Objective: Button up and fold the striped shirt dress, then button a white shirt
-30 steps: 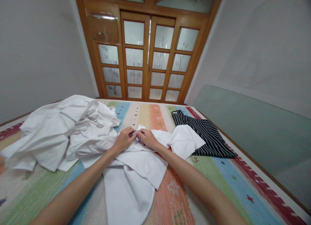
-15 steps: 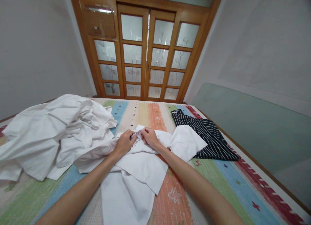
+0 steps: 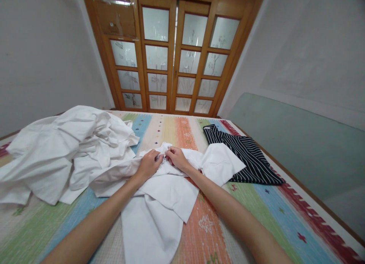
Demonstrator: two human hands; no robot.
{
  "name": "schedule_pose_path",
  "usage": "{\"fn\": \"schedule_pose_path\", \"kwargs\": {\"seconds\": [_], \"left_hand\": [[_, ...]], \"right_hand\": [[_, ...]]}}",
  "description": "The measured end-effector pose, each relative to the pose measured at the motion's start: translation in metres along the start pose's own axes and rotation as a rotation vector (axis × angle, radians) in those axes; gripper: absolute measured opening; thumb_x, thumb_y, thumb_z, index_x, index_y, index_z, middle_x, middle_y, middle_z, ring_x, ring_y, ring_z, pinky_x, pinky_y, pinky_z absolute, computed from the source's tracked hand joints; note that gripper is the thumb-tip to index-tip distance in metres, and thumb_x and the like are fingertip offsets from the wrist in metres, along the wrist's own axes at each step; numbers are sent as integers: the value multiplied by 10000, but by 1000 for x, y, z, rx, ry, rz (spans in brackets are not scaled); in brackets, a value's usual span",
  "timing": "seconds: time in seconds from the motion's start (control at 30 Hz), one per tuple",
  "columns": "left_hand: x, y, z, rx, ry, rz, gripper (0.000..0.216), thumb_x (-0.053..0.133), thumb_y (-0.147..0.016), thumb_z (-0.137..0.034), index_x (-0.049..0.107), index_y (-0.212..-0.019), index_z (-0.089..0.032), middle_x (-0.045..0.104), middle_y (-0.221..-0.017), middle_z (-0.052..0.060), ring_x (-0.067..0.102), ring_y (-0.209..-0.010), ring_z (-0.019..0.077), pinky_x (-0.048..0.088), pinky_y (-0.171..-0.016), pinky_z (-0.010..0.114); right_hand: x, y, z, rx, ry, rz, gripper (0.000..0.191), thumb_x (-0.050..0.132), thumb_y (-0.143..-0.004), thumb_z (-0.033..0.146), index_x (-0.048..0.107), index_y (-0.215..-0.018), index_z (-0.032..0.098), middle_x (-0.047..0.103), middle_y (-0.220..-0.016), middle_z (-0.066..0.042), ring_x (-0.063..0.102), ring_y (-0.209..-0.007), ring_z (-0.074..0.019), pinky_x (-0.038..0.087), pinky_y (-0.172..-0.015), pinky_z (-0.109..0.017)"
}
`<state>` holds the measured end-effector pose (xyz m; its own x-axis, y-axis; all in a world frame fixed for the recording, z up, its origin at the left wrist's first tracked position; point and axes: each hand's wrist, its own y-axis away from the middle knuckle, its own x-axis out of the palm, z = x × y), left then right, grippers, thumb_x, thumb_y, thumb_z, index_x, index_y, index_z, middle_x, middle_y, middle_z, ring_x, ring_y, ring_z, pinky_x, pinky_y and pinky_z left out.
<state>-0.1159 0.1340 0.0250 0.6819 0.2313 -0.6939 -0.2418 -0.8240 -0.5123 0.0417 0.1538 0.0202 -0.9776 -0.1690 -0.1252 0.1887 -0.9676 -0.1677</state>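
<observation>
A white shirt (image 3: 154, 226) lies crumpled across the middle of the bed, one sleeve (image 3: 222, 163) stretching to the right and its lower part spreading towards me. My left hand (image 3: 149, 164) is closed, pinching the cloth near the shirt's far edge. Just beside it, my right hand (image 3: 176, 158) also pinches the shirt, thumb and fingers pressed together. The fingertips of both hands almost meet over a small gathered bit of fabric. Whatever small part sits between them is too hidden to make out.
A heap of white cloth (image 3: 57, 142) lies on the left of the bed. To the right rests a folded black-and-white striped garment (image 3: 246, 157). Beneath everything is a colourful striped bedcover (image 3: 265, 222). Wooden glass-paned doors (image 3: 171, 93) stand beyond the bed's far edge.
My fingertips have come slightly closer together on the shirt, and the gathered cloth between them has shifted a little. The view has tilted slightly downward.
</observation>
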Motion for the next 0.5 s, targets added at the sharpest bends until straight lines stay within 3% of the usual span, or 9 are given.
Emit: {"fn": "schedule_pose_path", "kwargs": {"seconds": [0.13, 0.33, 0.5], "left_hand": [[-2, 0, -2, -37, 53, 22, 270, 473, -868, -314, 505, -620, -211, 523, -625, 1, 504, -618, 159, 400, -645, 280], [-10, 0, -4, -185, 237, -51, 285, 438, -854, -385, 551, -672, -196, 554, -652, -7, 496, -645, 152, 387, -644, 270], [-14, -2, -5, -291, 413, -130, 264, 445, -808, -387, 454, -609, -214, 431, -561, -45, 426, -572, 133, 355, -579, 251]], "right_hand": [[1, 1, 1, -1, -24, 10, 196, 543, -728, 322, 467, -590, 205, 515, -481, 67, 372, -345, -68, 267, -375, -207], [1, 2, 0, -58, 107, 26, 170, 560, -742, 325, 496, -643, 202, 549, -545, 53, 448, -406, -81, 337, -423, -206], [1, 4, -1, -67, 52, -117, 169, 471, -831, 358, 411, -734, 234, 444, -440, 105, 413, -346, -88, 303, -394, -199]]}}
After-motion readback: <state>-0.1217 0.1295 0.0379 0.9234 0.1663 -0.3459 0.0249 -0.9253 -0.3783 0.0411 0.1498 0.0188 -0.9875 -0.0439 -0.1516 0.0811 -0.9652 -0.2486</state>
